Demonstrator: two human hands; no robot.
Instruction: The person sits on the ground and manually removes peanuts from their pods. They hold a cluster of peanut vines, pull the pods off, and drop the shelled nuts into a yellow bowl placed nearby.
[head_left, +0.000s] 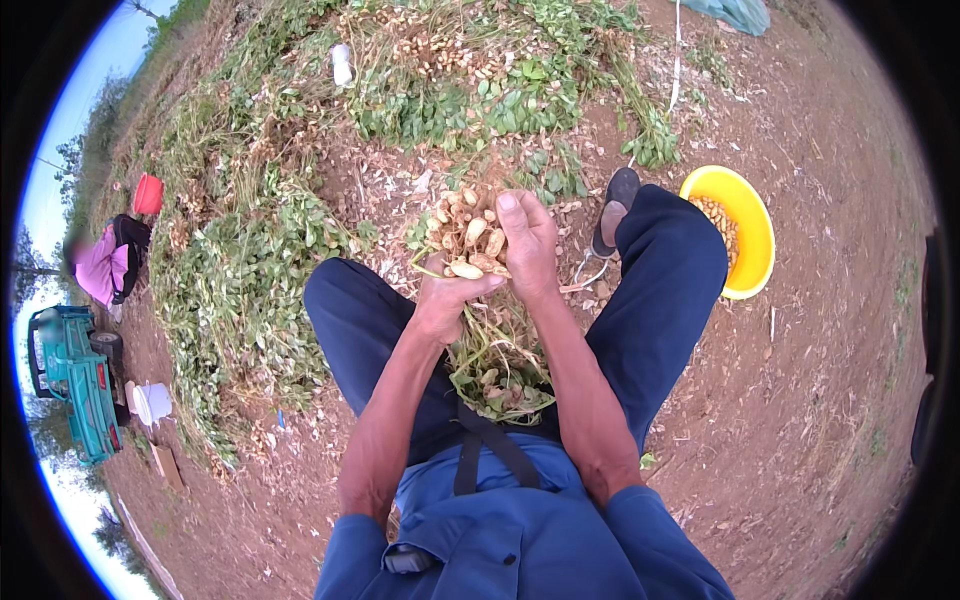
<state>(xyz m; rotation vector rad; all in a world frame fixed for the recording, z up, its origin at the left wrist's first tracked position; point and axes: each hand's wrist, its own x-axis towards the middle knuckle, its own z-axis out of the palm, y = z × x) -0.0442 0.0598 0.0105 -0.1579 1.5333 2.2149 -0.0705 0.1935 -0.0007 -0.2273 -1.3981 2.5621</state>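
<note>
My left hand grips the base of a pulled peanut plant, its thumb lying just under a cluster of peanut pods. At the right side of the same cluster, my right hand has its thumb and curled fingers closed against the pods. The plant's leafy stems hang down between my thighs towards my lap. To the right of my knee stands a yellow plastic basin with loose peanuts in it.
Heaps of pulled peanut plants lie ahead and to the left. A white bottle rests on them. At far left are a person in a pink top, a red bucket, a green truck and a white bucket.
</note>
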